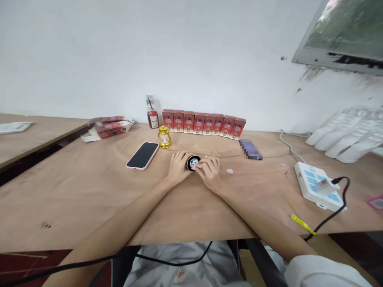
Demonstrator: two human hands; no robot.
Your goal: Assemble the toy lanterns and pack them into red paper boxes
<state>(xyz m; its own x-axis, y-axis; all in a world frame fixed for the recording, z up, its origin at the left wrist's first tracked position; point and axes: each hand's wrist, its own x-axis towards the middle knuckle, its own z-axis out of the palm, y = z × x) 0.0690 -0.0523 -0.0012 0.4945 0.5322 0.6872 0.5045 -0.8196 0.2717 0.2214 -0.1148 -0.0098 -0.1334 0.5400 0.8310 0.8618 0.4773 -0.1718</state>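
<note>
My left hand [178,165] is closed round a small round black object [189,168] with a gold rim, whose open face is turned up toward me. White parts [194,162] show inside that face. My right hand [209,169] has its thumb and fingertips pinched together at the white parts; whatever sits between them is too small to make out. Just right of the right hand lies a small white piece [229,171]. Behind the left hand stands a small gold lantern [164,138] with a clear middle, upright on the table.
A row of red boxes [198,123] stands along the wall beside a bottle [153,115]. A white-edged phone [143,155] lies left, a second phone [250,149] right. Farther out are torn red packaging [112,128], a power strip [311,183] with cables, and white stacked items [347,137].
</note>
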